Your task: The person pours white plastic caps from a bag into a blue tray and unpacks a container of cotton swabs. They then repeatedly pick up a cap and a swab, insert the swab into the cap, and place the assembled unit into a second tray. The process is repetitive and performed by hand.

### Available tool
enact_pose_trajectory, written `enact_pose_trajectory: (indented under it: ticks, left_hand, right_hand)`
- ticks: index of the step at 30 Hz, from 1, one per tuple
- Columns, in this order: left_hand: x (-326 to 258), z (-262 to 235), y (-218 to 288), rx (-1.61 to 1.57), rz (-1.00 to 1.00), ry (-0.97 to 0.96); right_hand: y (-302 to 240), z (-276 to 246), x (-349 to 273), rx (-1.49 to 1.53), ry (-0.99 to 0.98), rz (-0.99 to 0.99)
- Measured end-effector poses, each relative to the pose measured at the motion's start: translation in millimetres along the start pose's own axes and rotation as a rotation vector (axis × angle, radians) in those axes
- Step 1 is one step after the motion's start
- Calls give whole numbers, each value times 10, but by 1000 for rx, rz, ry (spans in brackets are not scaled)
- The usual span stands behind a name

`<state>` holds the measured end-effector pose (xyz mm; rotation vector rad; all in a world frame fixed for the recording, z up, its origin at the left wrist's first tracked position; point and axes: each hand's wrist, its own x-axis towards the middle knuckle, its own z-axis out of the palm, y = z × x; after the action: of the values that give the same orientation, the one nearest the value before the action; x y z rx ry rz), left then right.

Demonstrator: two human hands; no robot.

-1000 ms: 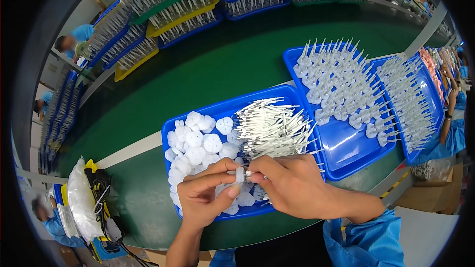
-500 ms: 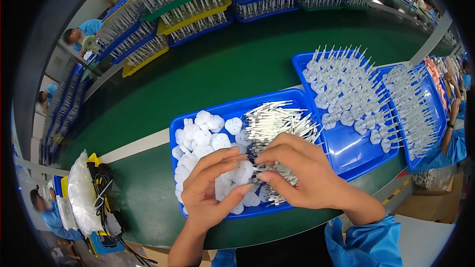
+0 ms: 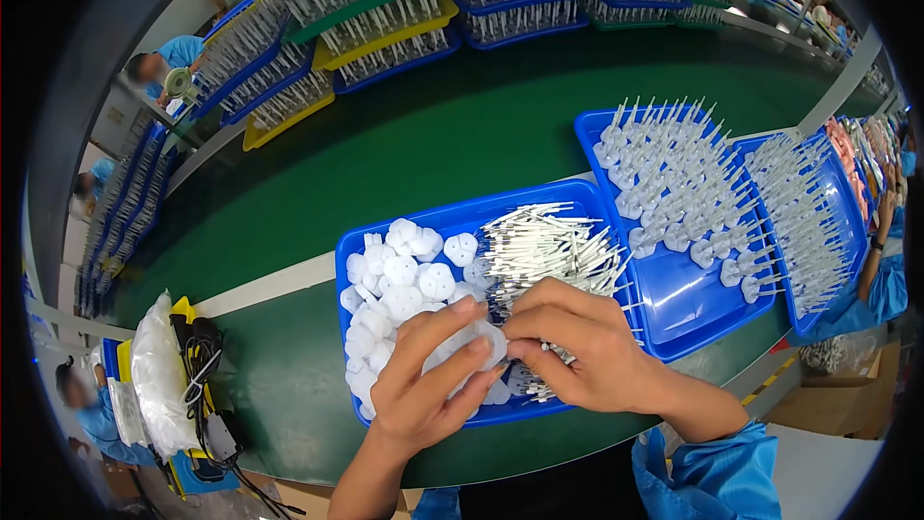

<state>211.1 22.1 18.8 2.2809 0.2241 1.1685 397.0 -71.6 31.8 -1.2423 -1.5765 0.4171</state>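
A blue tray (image 3: 358, 248) in front of me holds a heap of white round plastic caps (image 3: 402, 274) on its left and a pile of thin white pins (image 3: 549, 243) on its right. My left hand (image 3: 423, 380) pinches one white cap (image 3: 486, 342) between thumb and fingers over the tray's near side. My right hand (image 3: 577, 347) meets it from the right, fingertips closed at the cap; what it pinches is hidden by the fingers.
A second blue tray (image 3: 683, 303) to the right carries caps with pins standing upright in them (image 3: 674, 183), and a third (image 3: 808, 212) lies beyond it. A green belt (image 3: 433, 135) runs behind, with stacked racks at the far side. A plastic bag (image 3: 159, 385) and cables lie left. A co-worker's arm (image 3: 881, 260) is at right.
My right hand has come back from the pin pile to meet my left hand at the cap. The view has shifted slightly.
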Motion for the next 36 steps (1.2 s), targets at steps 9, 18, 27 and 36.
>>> enact_pose_trajectory:
  ticks: [9, 18, 27, 36]
  left_hand:
    - [-15, 7, 77, -349, -390, 217]
    - [64, -72, 21, -516, -763, 128]
    - [-56, -73, -37, -778, -760, 98]
    - [-50, -63, -22, -813, -642, 129]
  right_hand:
    - [-164, -58, 36, 242, -38, 256]
    - [-125, -60, 61, -77, -110, 147]
    - [-59, -79, 57, -8, -103, 175]
    - [-143, -147, 84, 31, -176, 265]
